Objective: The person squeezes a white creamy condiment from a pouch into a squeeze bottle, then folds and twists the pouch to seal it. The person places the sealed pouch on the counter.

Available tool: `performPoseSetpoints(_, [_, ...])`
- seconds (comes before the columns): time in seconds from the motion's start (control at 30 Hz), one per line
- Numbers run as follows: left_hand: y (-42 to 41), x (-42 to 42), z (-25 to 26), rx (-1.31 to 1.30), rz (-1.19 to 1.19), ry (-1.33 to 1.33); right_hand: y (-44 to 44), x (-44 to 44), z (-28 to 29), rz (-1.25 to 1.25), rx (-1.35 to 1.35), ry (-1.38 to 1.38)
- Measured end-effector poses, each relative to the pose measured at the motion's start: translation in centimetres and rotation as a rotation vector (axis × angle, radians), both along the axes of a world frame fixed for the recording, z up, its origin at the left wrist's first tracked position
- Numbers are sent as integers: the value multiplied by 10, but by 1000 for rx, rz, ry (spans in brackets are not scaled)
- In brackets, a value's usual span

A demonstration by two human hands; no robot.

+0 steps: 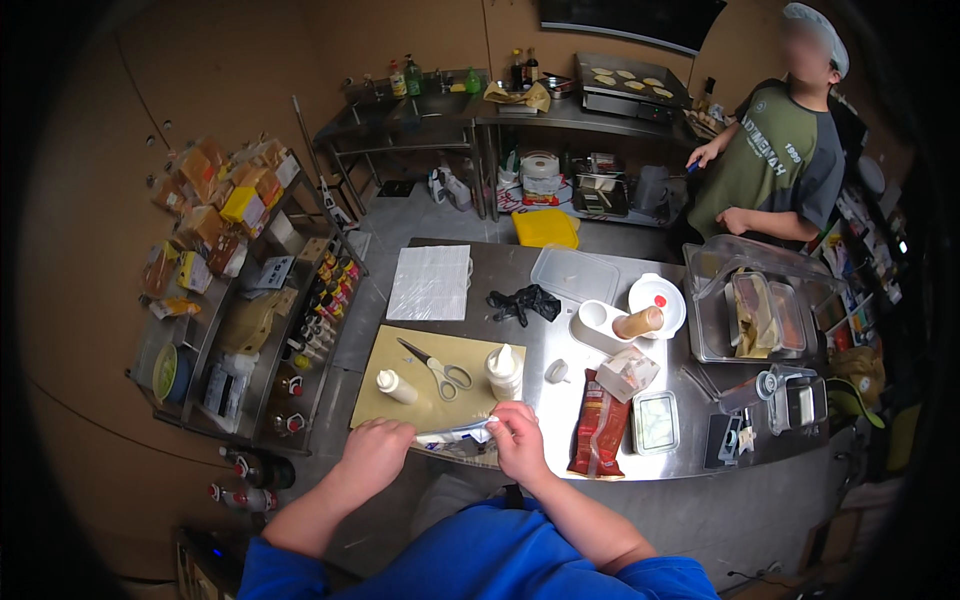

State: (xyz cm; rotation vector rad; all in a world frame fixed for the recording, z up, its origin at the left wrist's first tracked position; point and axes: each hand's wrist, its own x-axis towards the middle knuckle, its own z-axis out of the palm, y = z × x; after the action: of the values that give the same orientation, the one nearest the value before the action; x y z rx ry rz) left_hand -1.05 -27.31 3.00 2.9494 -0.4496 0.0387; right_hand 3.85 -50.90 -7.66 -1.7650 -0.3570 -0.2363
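A plastic packet is stretched between my two hands at the table's near edge. My left hand is closed on its left end, and my right hand pinches the right end. Just beyond lies a sheet of brown paper. On it are grey-handled scissors, a small white squeeze bottle near my left hand and a larger squeeze bottle near my right hand. What the packet contains cannot be made out.
The steel table also bears a red-brown bag, a container of pale green slices, black gloves and white paper sheets. A co-worker stands beyond the right side, near a griddle. A loaded shelf rack stands left.
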Motion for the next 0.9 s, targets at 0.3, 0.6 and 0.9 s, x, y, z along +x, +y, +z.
performPoseSetpoints(0.3, [-52,17,0,-145,-66,36,3,-9,0,115,-7,-5])
performPoseSetpoints(0.6, [-21,8,0,-173,-14,123,3,-11,-2,-15,43,1])
performPoseSetpoints(0.9, [-7,-6,9,40,71,248,5,-13,-7,28,46,11])
